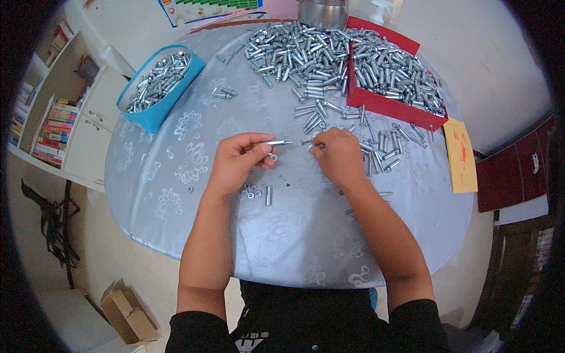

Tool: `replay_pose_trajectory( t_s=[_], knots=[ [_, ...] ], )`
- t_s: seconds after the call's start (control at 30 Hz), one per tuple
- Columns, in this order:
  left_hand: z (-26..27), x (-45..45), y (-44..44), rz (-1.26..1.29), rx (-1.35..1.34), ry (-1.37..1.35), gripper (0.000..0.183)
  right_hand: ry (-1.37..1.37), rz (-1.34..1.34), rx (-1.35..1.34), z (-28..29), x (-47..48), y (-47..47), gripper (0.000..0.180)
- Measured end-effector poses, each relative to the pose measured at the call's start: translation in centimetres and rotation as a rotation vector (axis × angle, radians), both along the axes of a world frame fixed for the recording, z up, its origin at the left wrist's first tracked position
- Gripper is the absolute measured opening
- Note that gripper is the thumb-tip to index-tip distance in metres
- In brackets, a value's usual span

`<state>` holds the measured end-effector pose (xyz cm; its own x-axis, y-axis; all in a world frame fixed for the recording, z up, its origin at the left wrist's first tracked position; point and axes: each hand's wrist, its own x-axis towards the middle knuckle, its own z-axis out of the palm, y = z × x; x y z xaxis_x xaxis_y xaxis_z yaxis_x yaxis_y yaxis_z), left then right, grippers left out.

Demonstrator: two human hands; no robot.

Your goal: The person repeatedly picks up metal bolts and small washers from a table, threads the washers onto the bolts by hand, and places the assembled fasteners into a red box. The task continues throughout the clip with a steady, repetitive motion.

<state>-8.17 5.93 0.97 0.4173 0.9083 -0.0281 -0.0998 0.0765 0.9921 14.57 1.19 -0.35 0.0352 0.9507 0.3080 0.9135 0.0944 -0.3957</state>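
Note:
My left hand (244,159) holds a metal sleeve anchor (279,143) between thumb and fingers, its thin end pointing right. A washer or nut (273,157) shows at the lower fingertips. My right hand (339,154) is beside loose anchors, its thumb and fingertips bent close together; whether they pinch something small cannot be told. Left of it lies a small bolt (306,141). Below my left hand, several nuts (251,194) and an upright-lying metal sleeve (269,195) rest on the tablecloth (282,247). A large pile of anchors (304,53) covers the far side.
A blue container (165,103) of anchors stands at the far left. At the right, a red box (397,106) holds many more, near a yellow booklet (460,154). Behind the pile is a metal pot (323,13). A few anchors (224,92) lie apart near the blue container.

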Motion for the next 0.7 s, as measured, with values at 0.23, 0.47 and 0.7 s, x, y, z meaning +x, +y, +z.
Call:
replay_pose_trajectory(
  t_s=[0.23,0.47,0.7],
  knots=[
    [0.0,0.6,-0.4,-0.023,-0.013,0.013,0.021,0.559,-0.026,-0.047,1.2,-1.7,-1.1,0.007],
    [0.4,1.1,-1.1,-0.088,-0.039,0.06,0.024,1.065,-0.056,-0.043,1.2,-3.6,-3.2,0.006],
    [1.1,2.0,-2.4,-0.164,-0.063,0.064,0.022,1.244,-0.083,-0.107,1.0,-2.8,-5.4,0.014]
  ],
)
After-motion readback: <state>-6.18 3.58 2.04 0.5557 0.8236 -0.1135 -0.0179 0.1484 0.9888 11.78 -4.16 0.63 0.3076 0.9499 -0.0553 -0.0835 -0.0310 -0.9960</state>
